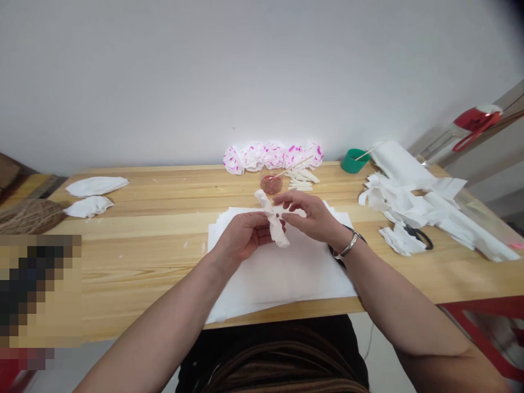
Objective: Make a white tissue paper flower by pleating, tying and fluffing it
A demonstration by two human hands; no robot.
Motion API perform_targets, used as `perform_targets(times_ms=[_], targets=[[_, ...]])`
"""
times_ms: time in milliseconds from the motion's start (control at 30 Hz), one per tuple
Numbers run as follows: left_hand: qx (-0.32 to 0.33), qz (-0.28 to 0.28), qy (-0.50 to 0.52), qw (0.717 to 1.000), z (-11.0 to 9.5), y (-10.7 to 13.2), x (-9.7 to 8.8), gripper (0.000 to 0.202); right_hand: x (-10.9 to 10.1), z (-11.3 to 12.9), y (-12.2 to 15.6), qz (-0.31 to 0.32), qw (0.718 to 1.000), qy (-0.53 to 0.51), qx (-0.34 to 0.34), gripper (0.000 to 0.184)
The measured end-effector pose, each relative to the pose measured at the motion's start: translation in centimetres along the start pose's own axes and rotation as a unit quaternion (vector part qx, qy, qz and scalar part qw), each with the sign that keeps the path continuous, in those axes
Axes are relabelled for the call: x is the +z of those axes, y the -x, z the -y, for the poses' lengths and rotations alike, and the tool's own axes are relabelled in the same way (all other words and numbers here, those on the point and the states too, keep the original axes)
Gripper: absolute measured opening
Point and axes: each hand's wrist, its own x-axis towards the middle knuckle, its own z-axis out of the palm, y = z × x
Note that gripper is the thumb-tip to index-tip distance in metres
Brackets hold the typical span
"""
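pale grey wall [184,71] stands behind a light wooden table [155,262], its planks running from side to side. at the far left sits a bundle of brown twine [35,214], with a pixelated patch hiding what lies below it. just beside the twine are two puffy white pieces [97,186], one behind the other. next comes a stack of white sheets [286,281] near the front edge, and above it is the left hand [245,234], pinching a crumpled white strip [268,210] between thumb and fingers. this strip is held up at a slant over the back of the stack. along the wall runs a row of white puffs with pink marks [273,156]; before it stand a small clear reddish dish [271,184] with a thin stick leaning in it and a pile of short white rolls [303,179]. the right hand [307,215], a silver bracelet [347,248] at its wrist, has its fingers loosely bent and parted close to the strip; whether the thumb tip touches it, i cannot tell. farther right are a green cup [352,162] holding another stick, a white roll [403,164], heaped paper scraps [393,199] and dark-handled scissors [428,240], partly covered by white pieces.
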Motion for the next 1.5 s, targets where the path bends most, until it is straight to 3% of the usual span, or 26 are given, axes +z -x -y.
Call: perform_targets(times_ms=[100,233,333,633,900,1100,1333,1500], targets=[[0.004,0.018,-0.007,1.000,0.11,-0.08,-0.13,0.011,0.05,0.32,-0.10,0.071,0.997,0.004,0.038,0.031],[0.001,0.032,-0.031,0.999,0.21,-0.11,-0.33,0.014,-0.09,0.58,-0.13,0.107,0.991,-0.044,0.063,0.024],[-0.006,0.045,-0.049,0.998,0.25,0.01,-0.34,0.014,-0.26,0.43,-0.11,0.110,0.989,-0.073,0.060,0.017],[-0.020,0.058,-0.074,0.995,0.30,0.19,-0.29,0.015,-0.28,0.51,-0.06,0.135,0.989,-0.029,0.059,0.005],[-0.026,0.062,-0.105,0.992,0.55,0.23,-0.38,0.015,-0.27,0.56,-0.06,0.126,0.983,-0.094,0.095,0.019],[-0.032,0.064,-0.114,0.991,0.50,0.25,-0.25,0.013,-0.04,0.68,-0.17,0.085,0.986,-0.064,0.128,0.019],[-0.022,0.064,-0.100,0.993,0.39,0.22,-0.44,0.015,-0.78,0.75,0.11,0.181,0.974,-0.099,0.093,0.020],[-0.015,0.064,-0.109,0.992,0.49,0.16,-0.37,0.013,-0.45,0.56,0.08,0.147,0.984,-0.045,0.090,0.018]])
